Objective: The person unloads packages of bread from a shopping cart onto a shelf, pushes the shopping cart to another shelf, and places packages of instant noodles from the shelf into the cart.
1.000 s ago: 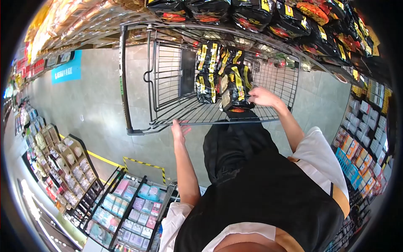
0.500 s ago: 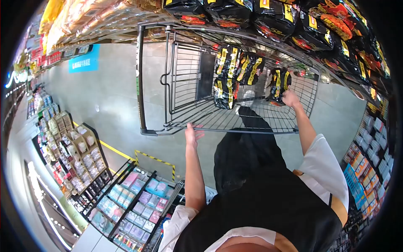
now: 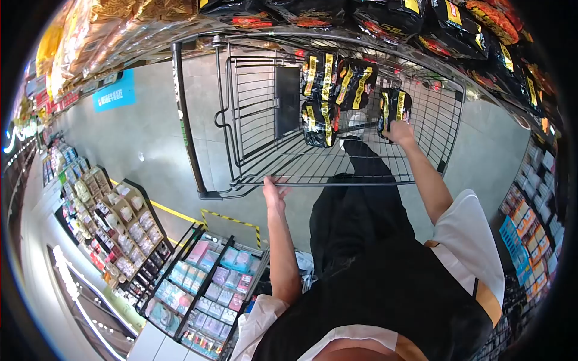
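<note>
A metal wire shopping cart [image 3: 253, 157] stands in front of me. On its near top rail rests my left hand [image 3: 275, 194], thumb over the bar and its fingers loosely curled around it. Inside the basket my right hand [image 3: 401, 132] grips the lower end of a glossy black packet with yellow bands [image 3: 395, 103]. Left of it, several similar packets [image 3: 319, 123] lie grouped together on the cart floor. The fingertips of my right hand are partly hidden behind the packet.
Shelves of black packets [image 3: 385, 21] run along the cart's far side. Golden-wrapped bags [image 3: 102, 33] fill the far left shelf. Display racks with small boxed goods [image 3: 217, 295] stand at the near left, a tan stand [image 3: 129, 210] beyond them. More shelving [image 3: 533, 240] is at the right.
My right hand and the packet it grips have shifted left within the cart, towards the other packets. My left hand stays on the rail; the camera view has turned slightly.
</note>
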`<action>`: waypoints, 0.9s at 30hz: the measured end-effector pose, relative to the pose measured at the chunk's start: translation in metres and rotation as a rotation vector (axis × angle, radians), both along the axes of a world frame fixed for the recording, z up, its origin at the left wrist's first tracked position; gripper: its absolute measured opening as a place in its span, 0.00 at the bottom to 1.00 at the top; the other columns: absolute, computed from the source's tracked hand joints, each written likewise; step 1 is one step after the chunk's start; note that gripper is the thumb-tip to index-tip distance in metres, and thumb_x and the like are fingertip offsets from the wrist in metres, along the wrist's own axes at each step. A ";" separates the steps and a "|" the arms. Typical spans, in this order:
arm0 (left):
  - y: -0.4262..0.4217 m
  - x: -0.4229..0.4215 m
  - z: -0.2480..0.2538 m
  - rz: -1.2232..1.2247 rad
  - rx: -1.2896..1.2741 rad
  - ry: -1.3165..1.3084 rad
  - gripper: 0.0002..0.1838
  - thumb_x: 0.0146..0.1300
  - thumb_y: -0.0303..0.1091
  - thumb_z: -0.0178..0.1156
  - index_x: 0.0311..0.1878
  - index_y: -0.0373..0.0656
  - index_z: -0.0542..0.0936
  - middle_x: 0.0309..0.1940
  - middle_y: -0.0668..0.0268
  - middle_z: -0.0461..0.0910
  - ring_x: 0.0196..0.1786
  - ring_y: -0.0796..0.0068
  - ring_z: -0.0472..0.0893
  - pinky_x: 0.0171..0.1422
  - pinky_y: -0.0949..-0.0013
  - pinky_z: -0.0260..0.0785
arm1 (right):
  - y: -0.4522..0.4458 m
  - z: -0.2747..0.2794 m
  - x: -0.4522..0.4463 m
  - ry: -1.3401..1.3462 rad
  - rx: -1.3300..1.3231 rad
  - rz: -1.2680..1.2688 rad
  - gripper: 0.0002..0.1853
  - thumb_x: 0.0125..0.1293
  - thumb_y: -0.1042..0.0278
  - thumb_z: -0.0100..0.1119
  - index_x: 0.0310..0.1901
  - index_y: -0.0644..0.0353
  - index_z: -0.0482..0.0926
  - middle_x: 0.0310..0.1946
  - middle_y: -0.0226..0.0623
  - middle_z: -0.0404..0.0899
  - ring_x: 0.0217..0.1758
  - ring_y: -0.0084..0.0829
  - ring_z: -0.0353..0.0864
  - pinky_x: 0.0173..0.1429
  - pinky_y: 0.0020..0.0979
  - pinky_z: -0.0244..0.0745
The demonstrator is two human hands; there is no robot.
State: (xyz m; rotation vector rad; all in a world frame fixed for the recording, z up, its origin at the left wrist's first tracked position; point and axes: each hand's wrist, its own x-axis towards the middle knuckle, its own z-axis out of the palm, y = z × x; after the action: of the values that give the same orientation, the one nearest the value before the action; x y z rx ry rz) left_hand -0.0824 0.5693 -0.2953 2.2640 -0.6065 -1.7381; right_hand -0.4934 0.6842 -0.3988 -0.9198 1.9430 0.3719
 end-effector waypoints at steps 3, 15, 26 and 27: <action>-0.005 -0.016 -0.023 0.565 -0.096 -0.121 0.18 0.63 0.46 0.44 0.50 0.45 0.68 0.42 0.65 0.70 0.45 0.65 0.70 0.51 0.44 0.64 | -0.038 0.004 0.003 -0.007 -0.109 -0.079 0.25 0.58 0.45 0.58 0.38 0.64 0.82 0.38 0.48 0.83 0.45 0.46 0.82 0.49 0.42 0.77; -0.013 -0.050 -0.025 0.713 -0.335 -0.299 0.13 0.63 0.43 0.46 0.45 0.47 0.72 0.34 0.68 0.73 0.37 0.72 0.71 0.38 0.64 0.62 | -0.121 -0.144 0.047 -0.080 -0.068 -0.380 0.31 0.63 0.38 0.46 0.37 0.64 0.82 0.26 0.40 0.84 0.38 0.34 0.85 0.47 0.38 0.77; -0.013 -0.052 -0.028 0.755 -0.405 -0.297 0.12 0.65 0.40 0.45 0.45 0.44 0.73 0.32 0.67 0.74 0.36 0.74 0.70 0.36 0.66 0.63 | -0.057 -0.073 -0.008 -0.448 -0.262 -0.771 0.18 0.67 0.59 0.52 0.24 0.65 0.73 0.15 0.37 0.73 0.19 0.31 0.79 0.24 0.30 0.73; -0.013 -0.052 -0.027 0.761 -0.423 -0.299 0.12 0.65 0.39 0.46 0.45 0.43 0.73 0.32 0.67 0.74 0.36 0.74 0.71 0.35 0.66 0.64 | -0.053 -0.063 -0.010 -0.498 -0.268 -0.843 0.19 0.67 0.59 0.52 0.23 0.64 0.72 0.15 0.36 0.73 0.19 0.31 0.78 0.25 0.31 0.74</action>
State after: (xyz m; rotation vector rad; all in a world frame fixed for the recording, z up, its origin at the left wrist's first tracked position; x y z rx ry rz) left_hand -0.1349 0.5566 -0.3224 2.0548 -0.0960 -0.8327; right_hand -0.5030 0.6313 -0.4621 -0.2391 1.7370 -0.5666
